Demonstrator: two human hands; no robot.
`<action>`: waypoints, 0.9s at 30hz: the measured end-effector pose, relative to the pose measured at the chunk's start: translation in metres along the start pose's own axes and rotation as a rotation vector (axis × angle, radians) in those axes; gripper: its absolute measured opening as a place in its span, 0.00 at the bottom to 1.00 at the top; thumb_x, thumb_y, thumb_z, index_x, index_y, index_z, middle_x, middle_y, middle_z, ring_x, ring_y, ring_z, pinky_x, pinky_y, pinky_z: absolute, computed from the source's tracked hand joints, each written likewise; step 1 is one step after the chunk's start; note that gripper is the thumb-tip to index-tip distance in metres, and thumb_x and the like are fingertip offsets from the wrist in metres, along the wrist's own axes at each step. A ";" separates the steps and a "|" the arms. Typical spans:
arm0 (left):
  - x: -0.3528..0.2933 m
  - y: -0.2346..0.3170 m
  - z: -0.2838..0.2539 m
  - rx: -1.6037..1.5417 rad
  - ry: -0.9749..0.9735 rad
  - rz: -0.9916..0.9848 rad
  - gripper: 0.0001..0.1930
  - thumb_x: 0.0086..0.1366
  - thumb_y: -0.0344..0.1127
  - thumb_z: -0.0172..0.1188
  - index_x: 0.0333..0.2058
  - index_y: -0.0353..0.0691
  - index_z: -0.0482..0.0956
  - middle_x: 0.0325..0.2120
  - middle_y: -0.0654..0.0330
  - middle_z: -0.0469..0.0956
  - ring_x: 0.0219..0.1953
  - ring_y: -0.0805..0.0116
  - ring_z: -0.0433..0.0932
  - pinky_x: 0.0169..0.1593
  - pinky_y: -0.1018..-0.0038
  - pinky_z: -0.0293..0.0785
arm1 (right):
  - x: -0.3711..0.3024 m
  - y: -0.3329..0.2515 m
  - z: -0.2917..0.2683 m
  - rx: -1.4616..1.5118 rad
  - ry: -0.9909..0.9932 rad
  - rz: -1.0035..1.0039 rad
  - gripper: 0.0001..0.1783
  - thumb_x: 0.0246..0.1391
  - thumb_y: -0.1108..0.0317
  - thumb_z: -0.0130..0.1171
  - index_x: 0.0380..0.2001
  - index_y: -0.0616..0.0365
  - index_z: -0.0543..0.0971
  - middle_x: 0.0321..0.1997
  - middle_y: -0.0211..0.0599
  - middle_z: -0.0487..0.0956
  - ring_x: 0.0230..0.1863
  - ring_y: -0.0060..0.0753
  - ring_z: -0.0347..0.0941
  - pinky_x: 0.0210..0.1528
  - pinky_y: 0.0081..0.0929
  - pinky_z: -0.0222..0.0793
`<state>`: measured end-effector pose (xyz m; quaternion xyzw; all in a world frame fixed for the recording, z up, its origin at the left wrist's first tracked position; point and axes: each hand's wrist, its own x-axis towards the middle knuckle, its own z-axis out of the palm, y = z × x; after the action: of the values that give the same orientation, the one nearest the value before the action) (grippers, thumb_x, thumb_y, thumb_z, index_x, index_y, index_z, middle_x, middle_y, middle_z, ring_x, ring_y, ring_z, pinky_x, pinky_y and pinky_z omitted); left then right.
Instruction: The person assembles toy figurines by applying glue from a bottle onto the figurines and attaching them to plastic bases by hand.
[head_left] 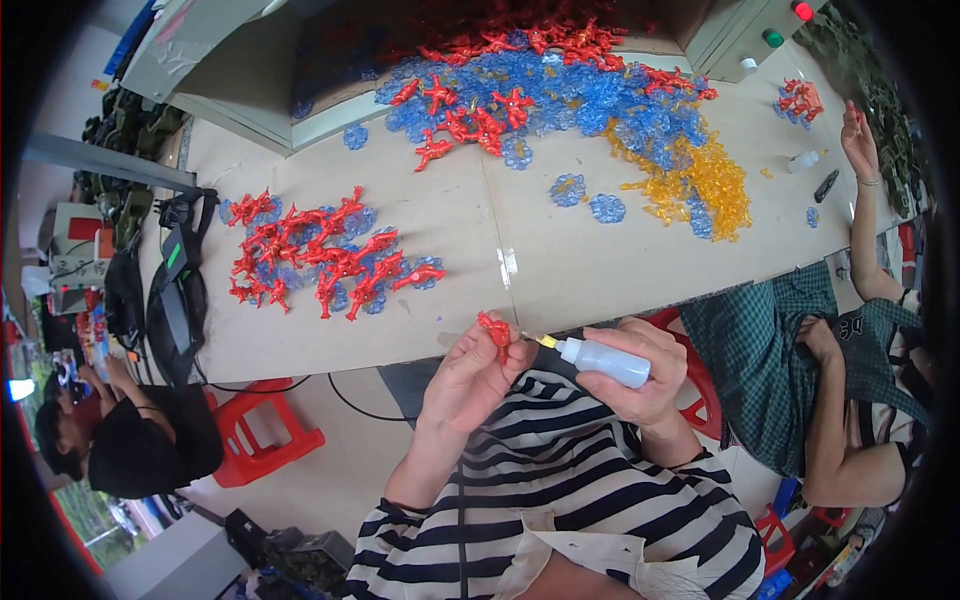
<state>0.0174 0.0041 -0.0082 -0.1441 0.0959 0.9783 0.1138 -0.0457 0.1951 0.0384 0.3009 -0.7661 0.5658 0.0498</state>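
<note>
Between the fingertips of my left hand (458,378) is a small red plastic figure (497,335), pinched and held above the table's front edge. My right hand (650,372) wraps round a white squeeze bottle (612,364) with a yellow neck and a thin nozzle. That nozzle points left at the figure and is close to it; whether the two touch I cannot tell. On the table to the left lies a group of red figures (330,255), several set on clear blue flower-shaped discs (362,222).
A heap of blue discs (590,90) fills the back of the table, with more red figures (470,130) on it and yellow pieces (700,185) to its right. A grey cabinet (230,85) rises behind. Another person's hand (858,140) is at the far right. A red stool (262,432) stands left.
</note>
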 end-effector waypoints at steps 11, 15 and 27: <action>0.000 -0.001 0.005 -0.081 0.011 -0.016 0.16 0.61 0.34 0.55 0.46 0.34 0.66 0.37 0.56 0.71 0.38 0.66 0.73 0.46 0.75 0.71 | 0.000 0.004 0.008 -0.049 -0.002 -0.013 0.19 0.31 0.70 0.68 0.32 0.65 0.79 0.20 0.39 0.77 0.16 0.27 0.68 0.19 0.19 0.61; 0.002 -0.001 0.009 0.029 0.078 -0.024 0.10 0.60 0.34 0.56 0.39 0.39 0.70 0.33 0.59 0.73 0.35 0.71 0.71 0.43 0.78 0.69 | 0.002 0.002 0.008 -0.068 -0.010 0.004 0.18 0.31 0.71 0.68 0.31 0.65 0.79 0.19 0.38 0.76 0.16 0.27 0.67 0.18 0.19 0.60; 0.002 -0.003 0.007 0.015 0.074 -0.014 0.14 0.61 0.33 0.55 0.45 0.39 0.68 0.35 0.58 0.73 0.35 0.70 0.72 0.43 0.76 0.69 | 0.003 -0.004 0.001 -0.036 0.000 0.005 0.19 0.30 0.71 0.70 0.32 0.63 0.79 0.17 0.36 0.74 0.16 0.28 0.68 0.18 0.20 0.61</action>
<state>0.0142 0.0089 -0.0027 -0.1800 0.1063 0.9708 0.1179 -0.0459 0.1918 0.0425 0.2981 -0.7770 0.5519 0.0538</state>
